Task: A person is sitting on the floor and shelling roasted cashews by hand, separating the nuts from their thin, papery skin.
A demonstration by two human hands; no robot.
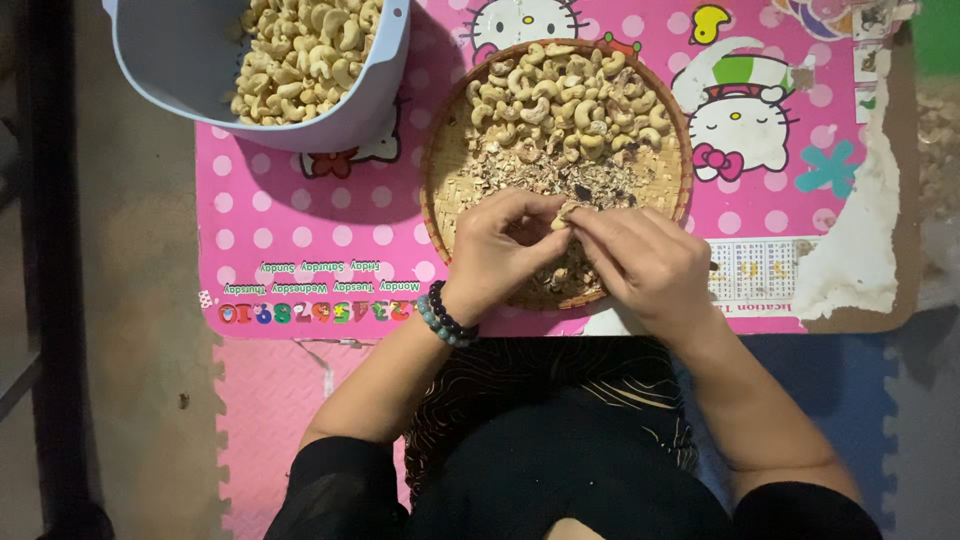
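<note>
Both hands, left hand (497, 250) and right hand (640, 262), are pinching one cashew (567, 212) over the woven tray (440, 190), apparently peeling its skin; finishing is calling for careful fingertip rubbing.

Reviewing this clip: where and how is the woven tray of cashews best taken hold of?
Probably by the raised rim of the woven tray, on its bare left edge, coming in from the left. The right rim is equally bare for a second grip. The near edge lies under the left hand and right hand; the far-left rim crowds the pale bowl.
</note>
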